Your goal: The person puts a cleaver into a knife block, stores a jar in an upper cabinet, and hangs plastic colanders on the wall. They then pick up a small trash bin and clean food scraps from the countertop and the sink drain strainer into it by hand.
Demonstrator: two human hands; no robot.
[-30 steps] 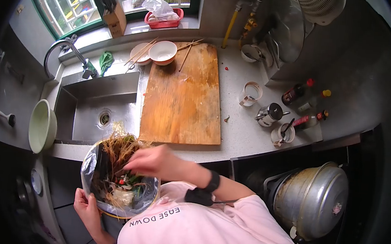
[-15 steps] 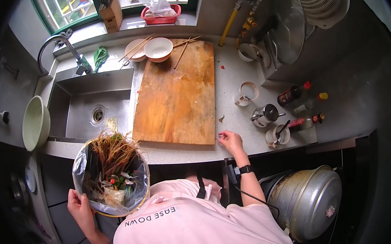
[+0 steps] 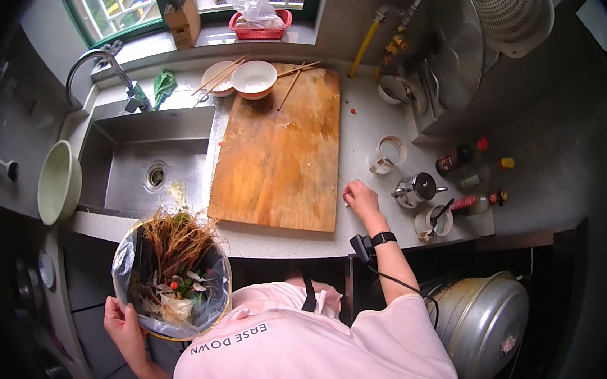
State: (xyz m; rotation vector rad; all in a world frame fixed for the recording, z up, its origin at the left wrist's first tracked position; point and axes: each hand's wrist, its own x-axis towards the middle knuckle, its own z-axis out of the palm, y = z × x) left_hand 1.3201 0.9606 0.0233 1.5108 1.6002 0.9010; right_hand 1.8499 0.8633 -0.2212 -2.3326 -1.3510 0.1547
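Observation:
My left hand (image 3: 126, 324) grips the rim of a trash bin (image 3: 224, 305) lined with a clear bag, below the counter's front edge. Inside lie a bundle of brown roots (image 3: 172, 243), green and red scraps and a pale crumpled piece. On the counter, just right of the wooden cutting board (image 3: 277, 165), my right hand (image 3: 362, 199) is low with its fingers pinched together. Something small and whitish shows at its fingertips, too small to name. A black watch is on that wrist, and a black device with a cable is on the forearm.
Two bowls (image 3: 254, 80) and several chopsticks (image 3: 289, 91) sit at the board's far end. Left is a steel sink (image 3: 121, 166) with a green basin (image 3: 59, 182) beside it. Right stand a glass pot (image 3: 413, 192), jars and bottles (image 3: 454, 161). A large metal pot (image 3: 490, 328) is lower right.
My right hand has moved forward along the counter, over the spot where a small scrap lay. My left hand still holds the bin. The view has shifted slightly.

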